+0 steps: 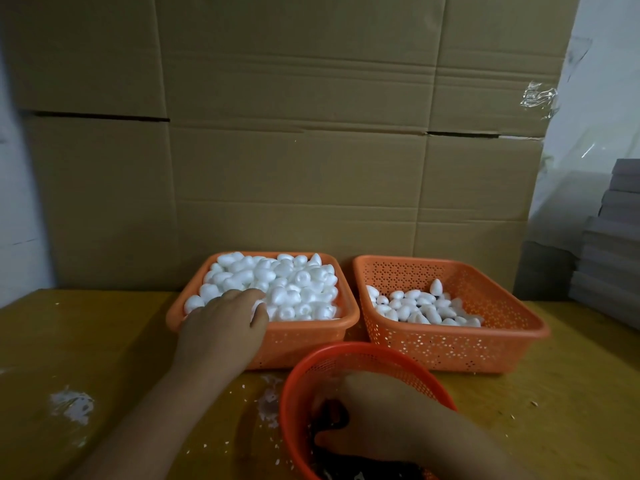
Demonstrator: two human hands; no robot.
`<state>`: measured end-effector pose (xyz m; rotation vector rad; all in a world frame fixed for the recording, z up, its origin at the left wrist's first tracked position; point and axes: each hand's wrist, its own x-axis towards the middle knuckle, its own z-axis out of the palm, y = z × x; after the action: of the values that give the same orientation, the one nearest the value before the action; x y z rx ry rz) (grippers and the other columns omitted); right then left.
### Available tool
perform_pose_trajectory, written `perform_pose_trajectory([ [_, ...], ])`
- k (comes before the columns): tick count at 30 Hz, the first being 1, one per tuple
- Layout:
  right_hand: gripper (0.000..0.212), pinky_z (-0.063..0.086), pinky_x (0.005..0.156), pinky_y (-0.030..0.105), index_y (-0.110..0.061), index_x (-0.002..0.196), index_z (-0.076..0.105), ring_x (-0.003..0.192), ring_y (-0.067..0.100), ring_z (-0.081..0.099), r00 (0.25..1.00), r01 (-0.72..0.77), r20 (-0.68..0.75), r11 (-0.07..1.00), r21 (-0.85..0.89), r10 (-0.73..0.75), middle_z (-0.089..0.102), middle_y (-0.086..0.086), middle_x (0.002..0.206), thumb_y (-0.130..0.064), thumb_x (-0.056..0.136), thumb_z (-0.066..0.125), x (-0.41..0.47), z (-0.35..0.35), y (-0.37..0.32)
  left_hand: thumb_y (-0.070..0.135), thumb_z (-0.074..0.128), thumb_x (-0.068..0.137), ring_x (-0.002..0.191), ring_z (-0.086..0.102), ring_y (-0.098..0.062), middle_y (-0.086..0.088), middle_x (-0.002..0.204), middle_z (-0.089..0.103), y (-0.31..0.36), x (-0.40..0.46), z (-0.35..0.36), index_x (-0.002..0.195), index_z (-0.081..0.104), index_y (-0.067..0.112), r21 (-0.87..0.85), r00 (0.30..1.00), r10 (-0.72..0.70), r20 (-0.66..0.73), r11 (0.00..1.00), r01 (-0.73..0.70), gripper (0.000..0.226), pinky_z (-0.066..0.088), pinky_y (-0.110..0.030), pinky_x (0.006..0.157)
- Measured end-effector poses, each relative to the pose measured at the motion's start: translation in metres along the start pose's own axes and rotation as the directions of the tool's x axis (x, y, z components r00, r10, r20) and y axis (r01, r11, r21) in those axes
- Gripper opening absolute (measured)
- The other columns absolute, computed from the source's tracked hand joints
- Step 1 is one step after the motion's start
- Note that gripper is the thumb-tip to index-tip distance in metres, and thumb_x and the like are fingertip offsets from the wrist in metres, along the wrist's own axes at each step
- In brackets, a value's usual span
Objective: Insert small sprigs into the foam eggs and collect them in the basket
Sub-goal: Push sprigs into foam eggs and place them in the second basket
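Your left hand (225,315) curls onto an egg (258,306) in the full basket (311,336), right hand (388,415) digs in the round basket (294,393), grip hidden; looks like pickup, next seat a sprig.

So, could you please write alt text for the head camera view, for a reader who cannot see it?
A person's left hand reaches into a full orange basket of white foam eggs, while the right hand digs in a round red basket of dark material. A second orange basket, part-filled with eggs, sits to the right on a yellow table.

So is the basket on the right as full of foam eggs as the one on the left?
No, the right basket holds only a shallow layer of foam eggs, while the left basket is heaped to its rim.
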<state>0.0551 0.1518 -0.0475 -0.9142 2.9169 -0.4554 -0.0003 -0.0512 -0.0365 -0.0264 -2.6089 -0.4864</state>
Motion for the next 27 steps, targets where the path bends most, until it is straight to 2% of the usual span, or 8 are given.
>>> perform_pose_trajectory([
  [3, 0.026, 0.047, 0.089, 0.024, -0.034, 0.109, 0.063, 0.102, 0.002, 0.056, 1.0, 0.0, -0.003, 1.0, -0.004, 0.0, 0.063, -0.017, 0.114, -0.042, 0.084, 0.063, 0.0, 0.001, 0.001, 0.04, 0.047, 0.096, 0.081, 0.039, -0.011, 0.012, 0.113, 0.061, -0.003, 0.002, 0.001, 0.112, 0.061, 0.039, -0.055, 1.0, -0.018, 0.006, 0.998, 0.019, 0.022, 0.036, -0.029, 0.073],
  [7, 0.025, 0.045, 0.086, 0.02, -0.033, 0.108, 0.063, 0.101, 0.001, 0.056, 1.0, 0.001, -0.017, 1.0, -0.009, -0.001, 0.062, -0.017, 0.114, -0.042, 0.084, 0.064, 0.0, 0.002, 0.0, 0.028, 0.058, 0.092, 0.076, 0.048, 0.004, 0.016, 0.1, 0.061, -0.003, 0.006, 0.001, 0.1, 0.061, 0.041, -0.294, 1.0, -0.022, -0.002, 0.956, 0.02, 0.016, 0.04, -0.024, 0.066],
  [11, 0.024, 0.046, 0.086, 0.02, -0.033, 0.108, 0.064, 0.101, 0.0, 0.056, 1.0, 0.006, -0.019, 1.0, -0.01, -0.006, 0.062, -0.017, 0.114, -0.042, 0.085, 0.063, 0.0, 0.001, -0.001, 0.019, 0.061, 0.092, 0.084, 0.051, 0.013, 0.02, 0.099, 0.059, 0.003, 0.006, 0.0, 0.105, 0.062, 0.04, -0.437, 0.999, 0.019, -0.036, 0.899, -0.032, 0.024, 0.032, -0.007, 0.062],
  [16, 0.025, 0.048, 0.089, 0.026, -0.031, 0.108, 0.064, 0.103, 0.006, 0.057, 1.0, -0.009, -0.008, 1.0, -0.028, 0.009, 0.062, -0.014, 0.115, -0.042, 0.085, 0.063, 0.0, 0.002, -0.002, 0.017, 0.06, 0.094, 0.084, 0.047, 0.024, 0.024, 0.099, 0.055, 0.004, 0.004, 0.001, 0.112, 0.064, 0.038, -0.471, 0.998, 0.019, -0.067, 0.881, -0.049, 0.028, 0.033, -0.003, 0.061],
  [20, 0.025, 0.048, 0.091, 0.029, -0.03, 0.108, 0.064, 0.104, 0.007, 0.057, 1.0, -0.009, -0.008, 1.0, -0.03, 0.009, 0.062, -0.012, 0.115, -0.041, 0.086, 0.063, -0.001, 0.001, -0.003, 0.008, 0.054, 0.096, 0.087, 0.053, 0.011, 0.015, 0.108, 0.061, 0.0, 0.006, 0.004, 0.115, 0.064, 0.034, -0.484, 0.994, 0.02, -0.103, 0.872, -0.067, 0.033, 0.035, 0.001, 0.068],
  [22, 0.025, 0.048, 0.091, 0.029, -0.03, 0.108, 0.065, 0.104, 0.007, 0.057, 1.0, -0.011, -0.011, 1.0, -0.026, 0.01, 0.062, -0.012, 0.114, -0.041, 0.086, 0.063, -0.001, 0.001, -0.004, 0.01, 0.049, 0.1, 0.098, 0.06, -0.002, 0.01, 0.113, 0.066, 0.0, 0.007, 0.004, 0.119, 0.063, 0.031, -0.569, 0.992, 0.005, -0.127, 0.819, -0.076, 0.032, 0.041, -0.006, 0.08],
  [24, 0.025, 0.048, 0.09, 0.028, -0.03, 0.108, 0.064, 0.103, 0.007, 0.057, 1.0, -0.012, -0.016, 1.0, -0.023, 0.012, 0.061, -0.012, 0.114, -0.041, 0.085, 0.063, -0.001, 0.002, -0.003, 0.014, 0.047, 0.101, 0.096, 0.067, -0.011, 0.012, 0.109, 0.069, 0.003, 0.007, 0.0, 0.117, 0.062, 0.034, -0.646, 0.992, -0.025, -0.125, 0.761, -0.063, 0.029, 0.053, -0.03, 0.086],
  [27, 0.024, 0.047, 0.089, 0.027, -0.03, 0.106, 0.064, 0.102, 0.006, 0.057, 1.0, -0.01, -0.022, 1.0, -0.02, 0.01, 0.061, -0.013, 0.113, -0.042, 0.085, 0.064, 0.0, 0.002, -0.003, 0.023, 0.053, 0.1, 0.072, 0.07, -0.009, 0.012, 0.082, 0.073, 0.01, 0.005, -0.01, 0.091, 0.067, 0.035, -0.7, 0.995, -0.01, -0.1, 0.712, -0.063, 0.021, 0.055, -0.034, 0.072],
])
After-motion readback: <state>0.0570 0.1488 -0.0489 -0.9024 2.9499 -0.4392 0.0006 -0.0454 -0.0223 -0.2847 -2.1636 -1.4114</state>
